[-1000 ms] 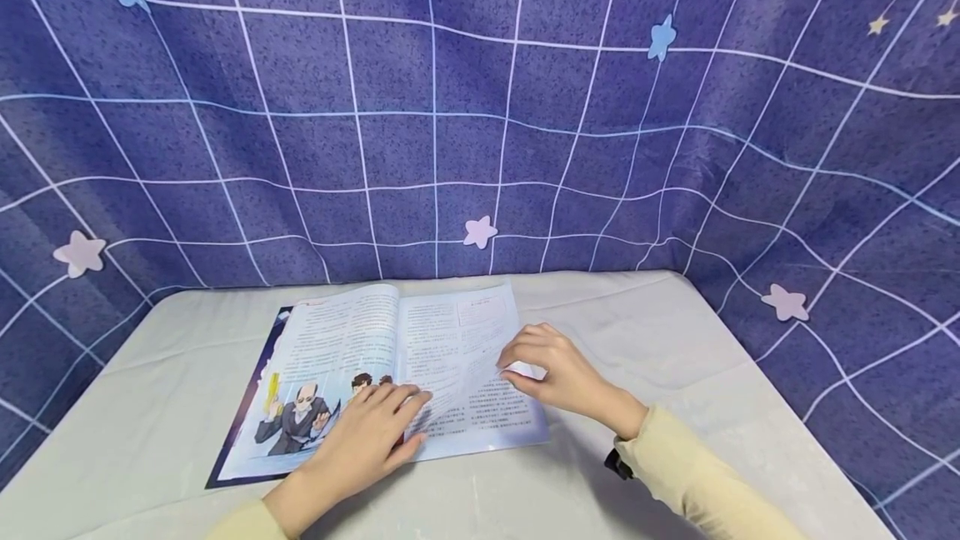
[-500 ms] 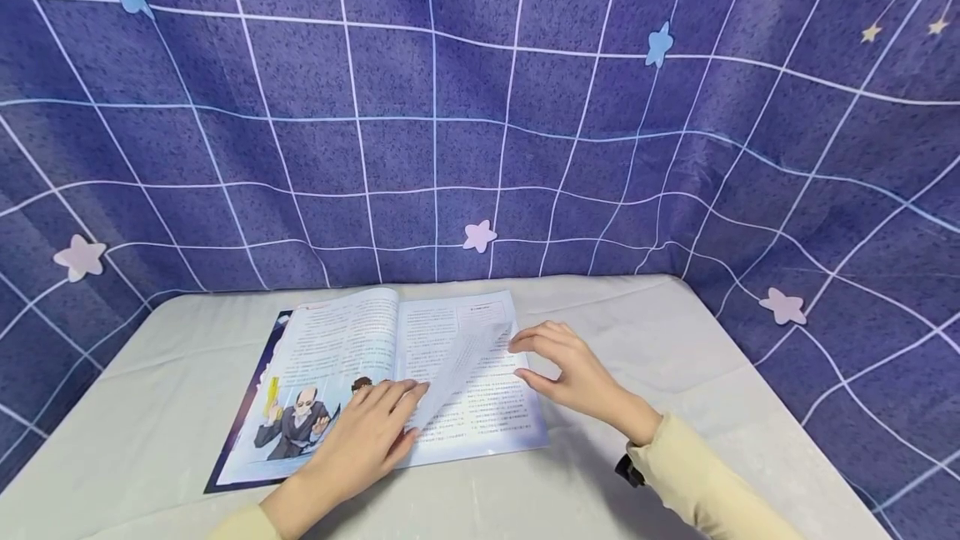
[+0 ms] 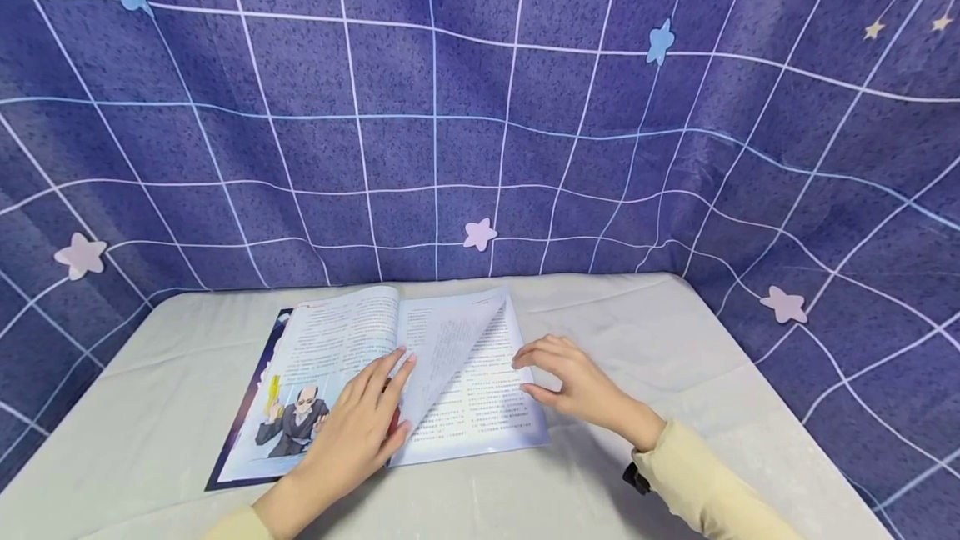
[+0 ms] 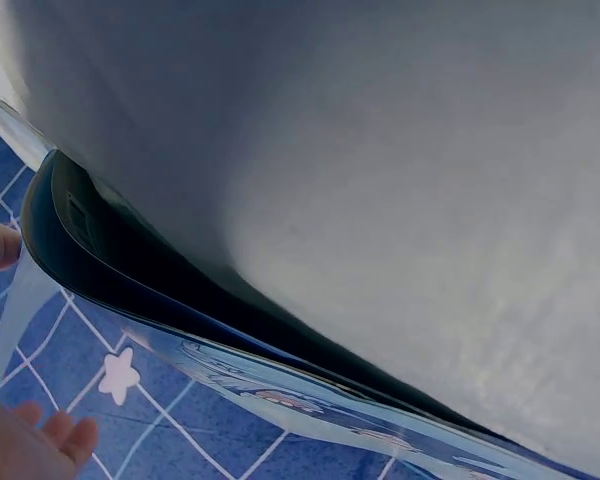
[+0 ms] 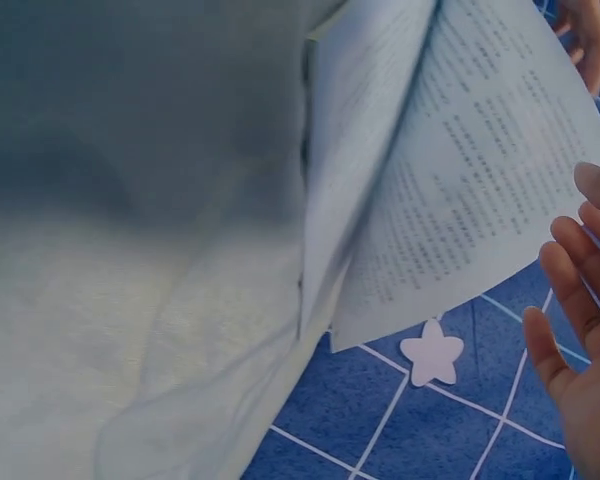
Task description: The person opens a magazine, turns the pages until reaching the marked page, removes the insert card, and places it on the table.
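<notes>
An open magazine (image 3: 491,394) lies on the table, its left side showing printed text and a cartoon of a man in a suit (image 3: 298,423). One thin page (image 3: 453,348) stands partly raised over the right side, curling diagonally toward the fold; the right wrist view shows its printed face (image 5: 470,170). My left hand (image 3: 356,423) rests by the fold with fingers straight, fingertips and thumb at the raised page's base. Beside the magazine's right edge hovers my right hand (image 3: 573,382), fingers loosely bent and thumb apart, holding nothing. In the left wrist view the magazine's edge (image 4: 250,340) is seen side-on.
A light grey cloth (image 3: 637,315) covers the table. Behind and to the right hangs a blue curtain (image 3: 397,148) with white grid lines and stars. Below my right sleeve (image 3: 697,482) shows a small black device (image 3: 636,477).
The raised page has come free of my right hand and swung left toward the fold. My right hand has drawn back rightward; my left hand has slid up and left slightly.
</notes>
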The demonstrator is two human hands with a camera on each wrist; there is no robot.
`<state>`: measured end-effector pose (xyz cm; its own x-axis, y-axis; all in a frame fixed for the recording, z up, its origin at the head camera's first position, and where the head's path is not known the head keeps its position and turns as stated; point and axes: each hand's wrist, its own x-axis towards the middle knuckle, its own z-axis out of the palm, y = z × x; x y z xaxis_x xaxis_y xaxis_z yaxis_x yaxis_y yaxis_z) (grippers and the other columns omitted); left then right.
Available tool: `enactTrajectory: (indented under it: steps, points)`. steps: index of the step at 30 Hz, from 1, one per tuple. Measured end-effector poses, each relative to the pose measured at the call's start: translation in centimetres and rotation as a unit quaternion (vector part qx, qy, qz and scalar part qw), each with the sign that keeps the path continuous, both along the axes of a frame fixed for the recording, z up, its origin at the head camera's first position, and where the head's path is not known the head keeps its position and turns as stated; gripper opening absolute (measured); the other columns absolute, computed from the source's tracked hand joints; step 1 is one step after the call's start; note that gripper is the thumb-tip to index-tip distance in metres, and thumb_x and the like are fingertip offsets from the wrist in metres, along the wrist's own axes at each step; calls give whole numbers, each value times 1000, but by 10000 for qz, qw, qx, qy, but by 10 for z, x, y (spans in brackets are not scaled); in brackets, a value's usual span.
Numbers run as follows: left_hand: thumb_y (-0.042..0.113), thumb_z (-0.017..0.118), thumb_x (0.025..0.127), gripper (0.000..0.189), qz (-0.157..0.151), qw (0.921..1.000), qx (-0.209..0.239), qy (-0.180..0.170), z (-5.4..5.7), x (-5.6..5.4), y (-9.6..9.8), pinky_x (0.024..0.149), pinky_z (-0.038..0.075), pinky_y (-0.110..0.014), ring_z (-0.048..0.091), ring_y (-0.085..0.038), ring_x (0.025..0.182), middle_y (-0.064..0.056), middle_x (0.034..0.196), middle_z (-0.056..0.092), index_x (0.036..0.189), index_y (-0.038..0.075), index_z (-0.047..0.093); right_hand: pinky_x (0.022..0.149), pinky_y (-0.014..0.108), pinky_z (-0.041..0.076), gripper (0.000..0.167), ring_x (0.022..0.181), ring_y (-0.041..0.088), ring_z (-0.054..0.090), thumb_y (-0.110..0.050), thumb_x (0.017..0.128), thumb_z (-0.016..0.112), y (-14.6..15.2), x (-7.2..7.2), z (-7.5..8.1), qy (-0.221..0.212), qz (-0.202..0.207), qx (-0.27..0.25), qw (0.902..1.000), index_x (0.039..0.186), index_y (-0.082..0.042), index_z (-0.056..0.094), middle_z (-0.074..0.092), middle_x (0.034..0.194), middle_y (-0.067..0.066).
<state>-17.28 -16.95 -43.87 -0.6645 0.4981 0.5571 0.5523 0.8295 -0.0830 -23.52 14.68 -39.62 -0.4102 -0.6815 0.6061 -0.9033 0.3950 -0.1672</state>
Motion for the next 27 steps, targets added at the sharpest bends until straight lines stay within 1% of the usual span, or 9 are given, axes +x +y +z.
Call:
enactTrajectory:
  steps: [5, 8, 11, 13, 15, 17, 19, 23, 27]
  points:
    - [33, 54, 82, 72, -37, 9999, 104, 43, 0, 0, -2, 103, 26, -48, 25, -36, 133, -18, 150, 19, 145, 10, 26, 86, 33, 43, 26, 99, 14, 57, -17, 73, 71, 1, 2, -10, -12, -62, 473, 9989, 98, -12, 64, 64, 102, -1]
    - [30, 57, 80, 71, -36, 10000, 70, 27, 0, -1, -4, 101, 27, -53, 21, -38, 135, -16, 152, 16, 144, 17, 28, 86, 33, 43, 28, 100, 14, 57, -19, 73, 71, 2, 3, -15, -89, -113, 789, 9968, 99, -12, 63, 64, 104, -2]
    - [27, 60, 76, 73, 30, 10000, -54, -4, -1, -1, -4, 101, 27, -56, 18, -38, 137, -13, 153, 15, 143, 23, 31, 87, 33, 43, 29, 101, 14, 56, -20, 74, 70, 2, 4, -18, -168, -171, 1047, 9942, 101, -13, 62, 64, 105, -2]
    - [27, 60, 76, 72, 78, 9998, -151, -75, 0, 0, -5, 103, 24, -57, 16, -39, 137, -12, 153, 14, 142, 25, 32, 88, 33, 43, 29, 101, 13, 56, -21, 75, 70, 2, 5, -19, -194, -194, 1140, 9931, 102, -13, 62, 64, 106, -3]
    - [27, 58, 77, 68, 100, 9996, -238, -143, 0, 1, -6, 108, 17, -56, 13, -39, 138, -11, 153, 14, 141, 27, 34, 88, 32, 43, 29, 102, 13, 56, -22, 75, 70, 2, 5, -20, -194, -209, 1190, 9925, 102, -14, 62, 63, 106, -3]
    - [26, 56, 79, 64, 35, 9996, -258, -138, -1, 0, -6, 110, 11, -55, 14, -39, 138, -10, 153, 17, 140, 27, 38, 87, 32, 43, 29, 101, 13, 56, -23, 75, 70, 2, 6, -20, -204, -216, 1207, 9922, 102, -15, 62, 63, 105, -4]
    - [25, 56, 80, 60, -75, 9997, -233, -87, -3, -1, -7, 111, 8, -54, 16, -39, 138, -10, 152, 21, 137, 26, 42, 88, 32, 42, 28, 101, 13, 55, -23, 76, 69, 2, 6, -21, -214, -228, 1224, 9920, 102, -15, 62, 63, 106, -4]
    - [23, 56, 80, 53, -252, 9995, -181, -25, -8, -3, -9, 108, 13, -56, 23, -39, 136, -11, 149, 27, 133, 25, 49, 87, 32, 42, 28, 101, 13, 55, -23, 76, 69, 2, 6, -21, -252, -236, 1266, 9914, 102, -15, 62, 63, 106, -3]
    - [25, 55, 83, 49, -216, 9994, -248, -119, -11, -2, -11, 110, 8, -54, 24, -38, 135, -10, 149, 28, 132, 24, 50, 86, 31, 43, 27, 100, 13, 56, -22, 76, 69, 2, 7, -21, -240, -220, 1269, 9914, 101, -15, 63, 63, 105, -3]
